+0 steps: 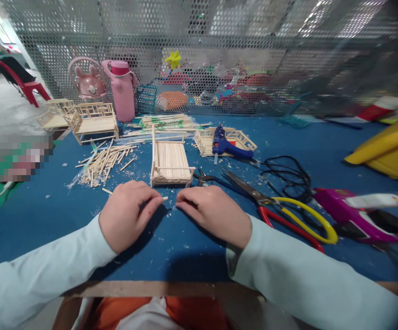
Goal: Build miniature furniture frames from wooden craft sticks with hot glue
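My left hand rests on the blue table, fingers pinched on a thin wooden stick whose tip pokes out to the right. My right hand lies a few centimetres to its right, fingers curled and pressed together at the fingertips; what they hold is hidden. Just beyond both hands stands a small bench built of wooden sticks. Small dark pliers lie right of the bench.
Loose cut sticks are piled at the left, finished stick furniture behind them. A blue glue gun rests on another stick frame. Large shears with red and yellow handles, a black cable and a pink bottle are around.
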`<act>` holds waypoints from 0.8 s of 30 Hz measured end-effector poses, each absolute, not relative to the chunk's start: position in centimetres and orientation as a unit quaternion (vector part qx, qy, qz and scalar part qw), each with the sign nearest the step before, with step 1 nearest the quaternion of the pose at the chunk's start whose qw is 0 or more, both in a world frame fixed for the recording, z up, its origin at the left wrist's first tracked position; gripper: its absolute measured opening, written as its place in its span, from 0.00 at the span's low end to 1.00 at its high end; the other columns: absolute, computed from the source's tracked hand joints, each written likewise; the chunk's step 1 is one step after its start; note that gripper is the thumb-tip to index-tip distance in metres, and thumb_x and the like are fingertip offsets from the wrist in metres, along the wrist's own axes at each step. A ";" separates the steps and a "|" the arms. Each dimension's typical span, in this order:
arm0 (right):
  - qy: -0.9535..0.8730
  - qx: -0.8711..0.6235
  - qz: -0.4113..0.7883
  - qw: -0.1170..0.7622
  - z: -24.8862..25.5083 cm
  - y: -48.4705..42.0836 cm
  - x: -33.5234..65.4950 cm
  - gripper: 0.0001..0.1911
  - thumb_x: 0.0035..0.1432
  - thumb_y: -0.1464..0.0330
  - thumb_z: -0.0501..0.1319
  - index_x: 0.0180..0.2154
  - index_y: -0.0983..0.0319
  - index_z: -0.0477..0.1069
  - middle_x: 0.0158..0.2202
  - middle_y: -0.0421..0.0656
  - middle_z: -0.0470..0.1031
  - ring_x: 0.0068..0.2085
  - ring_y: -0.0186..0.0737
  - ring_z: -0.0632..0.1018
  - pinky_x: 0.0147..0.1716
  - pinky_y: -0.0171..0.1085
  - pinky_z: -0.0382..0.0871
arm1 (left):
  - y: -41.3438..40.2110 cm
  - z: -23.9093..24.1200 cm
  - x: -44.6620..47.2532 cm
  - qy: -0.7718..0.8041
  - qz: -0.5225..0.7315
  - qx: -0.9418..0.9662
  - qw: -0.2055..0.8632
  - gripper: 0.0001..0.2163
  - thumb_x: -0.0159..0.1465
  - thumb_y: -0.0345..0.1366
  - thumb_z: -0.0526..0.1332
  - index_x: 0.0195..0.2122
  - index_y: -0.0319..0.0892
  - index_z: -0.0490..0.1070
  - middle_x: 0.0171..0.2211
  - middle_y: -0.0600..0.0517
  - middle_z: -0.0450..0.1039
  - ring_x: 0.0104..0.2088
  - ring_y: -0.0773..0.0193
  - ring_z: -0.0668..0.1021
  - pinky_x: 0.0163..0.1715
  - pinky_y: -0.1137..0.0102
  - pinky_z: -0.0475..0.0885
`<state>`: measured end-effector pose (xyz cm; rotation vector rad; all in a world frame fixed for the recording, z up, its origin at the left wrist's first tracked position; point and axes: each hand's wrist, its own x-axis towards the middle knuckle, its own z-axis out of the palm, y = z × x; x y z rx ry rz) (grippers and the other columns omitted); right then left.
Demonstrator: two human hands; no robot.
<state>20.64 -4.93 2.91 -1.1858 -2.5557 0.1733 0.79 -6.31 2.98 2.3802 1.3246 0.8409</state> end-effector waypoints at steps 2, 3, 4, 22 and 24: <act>-0.887 -0.449 0.017 0.106 3.0 -5.0 20.9 0.12 0.60 0.65 0.56 0.29 0.59 0.75 0.27 0.42 0.79 0.28 0.39 0.77 0.27 0.35 0.59 | -6.2 3.0 0.7 0.479 0.325 0.788 0.210 0.10 0.62 0.37 0.56 0.30 0.41 0.75 0.28 0.51 0.76 0.30 0.64 0.75 0.32 0.70 0.67; -0.884 -0.459 0.006 0.091 3.1 -5.1 21.0 0.15 0.61 0.63 0.54 0.28 0.59 0.76 0.27 0.43 0.79 0.28 0.40 0.77 0.27 0.36 0.58 | -6.2 3.0 0.7 0.487 0.334 0.767 0.251 0.10 0.61 0.38 0.57 0.30 0.41 0.75 0.27 0.52 0.77 0.29 0.65 0.75 0.31 0.71 0.67; -0.882 -0.463 0.005 0.088 3.2 -5.3 21.0 0.16 0.62 0.62 0.53 0.28 0.58 0.76 0.27 0.43 0.79 0.28 0.40 0.77 0.26 0.36 0.58 | -6.2 2.9 0.8 0.493 0.338 0.747 0.291 0.10 0.61 0.39 0.57 0.30 0.41 0.76 0.26 0.52 0.77 0.27 0.66 0.75 0.29 0.72 0.67; -0.838 -0.407 0.135 0.338 3.8 -5.9 20.0 0.17 0.58 0.71 0.54 0.18 0.61 0.55 0.16 0.34 0.57 0.19 0.28 0.61 0.23 0.31 0.54 | -5.6 2.9 2.3 0.502 0.362 0.600 0.507 0.11 0.59 0.38 0.58 0.21 0.39 0.68 0.11 0.61 0.57 0.13 0.75 0.57 0.15 0.77 0.55; -0.850 -0.398 0.150 0.311 3.7 -5.9 20.0 0.07 0.56 0.74 0.53 0.27 0.62 0.64 0.22 0.37 0.66 0.22 0.29 0.66 0.25 0.31 0.57 | -5.6 2.9 2.3 0.491 0.364 0.603 0.512 0.11 0.59 0.38 0.57 0.23 0.39 0.68 0.13 0.60 0.60 0.13 0.75 0.59 0.16 0.76 0.57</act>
